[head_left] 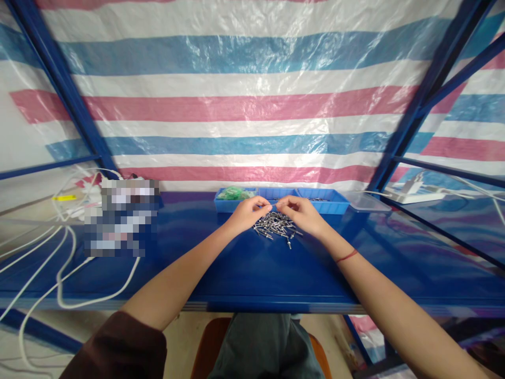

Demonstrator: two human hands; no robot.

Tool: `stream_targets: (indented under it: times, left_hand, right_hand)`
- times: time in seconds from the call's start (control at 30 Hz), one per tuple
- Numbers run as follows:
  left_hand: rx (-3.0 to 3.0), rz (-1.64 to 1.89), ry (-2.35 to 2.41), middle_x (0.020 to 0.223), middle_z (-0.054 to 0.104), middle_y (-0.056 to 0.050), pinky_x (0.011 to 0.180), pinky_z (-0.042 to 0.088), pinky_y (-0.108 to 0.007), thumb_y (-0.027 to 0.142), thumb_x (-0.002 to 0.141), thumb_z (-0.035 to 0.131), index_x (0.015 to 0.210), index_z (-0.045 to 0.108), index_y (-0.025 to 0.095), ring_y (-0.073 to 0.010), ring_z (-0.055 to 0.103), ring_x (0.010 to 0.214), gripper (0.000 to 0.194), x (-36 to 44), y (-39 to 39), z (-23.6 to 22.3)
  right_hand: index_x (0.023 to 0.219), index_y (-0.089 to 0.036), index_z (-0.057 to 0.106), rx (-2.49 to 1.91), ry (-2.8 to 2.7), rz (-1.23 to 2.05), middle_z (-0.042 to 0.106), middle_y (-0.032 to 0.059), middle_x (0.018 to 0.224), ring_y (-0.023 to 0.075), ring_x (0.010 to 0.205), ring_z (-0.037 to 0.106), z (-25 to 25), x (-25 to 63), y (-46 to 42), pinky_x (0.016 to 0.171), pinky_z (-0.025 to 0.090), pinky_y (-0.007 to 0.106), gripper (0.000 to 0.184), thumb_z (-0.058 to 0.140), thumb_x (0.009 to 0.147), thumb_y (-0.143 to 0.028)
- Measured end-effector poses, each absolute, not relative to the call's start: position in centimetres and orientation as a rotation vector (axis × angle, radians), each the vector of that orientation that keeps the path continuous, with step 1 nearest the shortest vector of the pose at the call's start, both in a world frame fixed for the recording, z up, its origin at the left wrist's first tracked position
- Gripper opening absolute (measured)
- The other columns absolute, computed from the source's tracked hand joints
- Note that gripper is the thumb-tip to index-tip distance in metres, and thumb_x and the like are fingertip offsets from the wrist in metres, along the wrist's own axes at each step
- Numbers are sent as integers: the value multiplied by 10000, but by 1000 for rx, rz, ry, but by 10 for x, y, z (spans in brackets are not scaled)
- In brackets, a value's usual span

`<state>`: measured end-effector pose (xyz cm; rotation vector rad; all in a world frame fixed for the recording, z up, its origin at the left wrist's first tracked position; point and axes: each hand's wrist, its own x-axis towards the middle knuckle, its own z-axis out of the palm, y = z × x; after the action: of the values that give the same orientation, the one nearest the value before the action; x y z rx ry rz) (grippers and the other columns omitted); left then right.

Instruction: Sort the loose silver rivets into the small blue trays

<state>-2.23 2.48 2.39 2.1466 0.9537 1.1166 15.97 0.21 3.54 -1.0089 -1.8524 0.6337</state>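
Note:
My left hand (248,215) and my right hand (304,215) meet almost tip to tip over a heap of silvery blind rivets (276,225) on the blue table. Thumb and fingers of each hand are pinched together. Anything between them is too small to make out. A few rivets lie loose at the heap's front edge. Just behind my hands stand three blue bins: the left bin (223,206) has green material in it, the middle bin (276,192) is partly hidden by my fingers, and the right bin (334,207) holds some small metal pieces.
A clear plastic lid (369,201) lies right of the bins. White cables (73,263) loop over the table's left side, near blurred-out items (118,226). A white power strip (418,195) is at the right. Blue frame posts and a striped sheet (252,121) stand behind.

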Motion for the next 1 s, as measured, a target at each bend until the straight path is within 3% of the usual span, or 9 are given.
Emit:
stream_targets:
  times: [0.13,0.33,0.57,0.73,0.87,1.0]
  left_hand:
    - [2347,961,1092,848,665,-29,629,447,-251,360,785,547,952,618,186,-132,588,655,252,-29,23,26]
    - [2607,612,1017,772,685,-16,632,418,-220,209,722,559,803,682,205,-145,611,691,147,-47,26,36]
    - [2557,368,939,726,655,9,570,389,-186,195,624,650,728,698,224,-121,582,629,119,-52,24,39]
    - [2608,405,887,695,632,3,592,380,-200,186,685,618,679,673,199,-124,568,635,57,-48,25,37]
    - [2590,597,842,770,640,-6,644,402,-218,225,777,542,773,638,183,-134,582,704,105,-43,26,35]
    - [2327,903,825,828,619,-1,648,437,-225,277,840,465,906,558,178,-119,605,686,151,-35,24,33]
  right_hand:
    - [631,-163,587,-1116,-1872,432,603,26,640,148,633,525,37,171,9,630,402,285,333,480,798,-430]
    - [712,-172,606,-1487,-1457,11,634,85,725,191,662,542,37,216,29,658,379,325,304,456,809,-418]
    - [893,-157,594,-1594,-1376,-120,575,111,742,238,718,513,35,230,33,690,358,381,326,462,791,-437]
    - [841,-172,620,-1507,-1587,-7,609,74,722,205,663,540,36,210,28,664,384,341,217,486,777,-331]
    - [793,-177,650,-1306,-1904,269,660,58,800,178,689,562,33,189,19,689,409,321,162,512,743,-245]
    - [852,-172,661,-1051,-2123,659,666,44,824,161,696,555,27,170,9,679,434,314,217,562,738,-328]
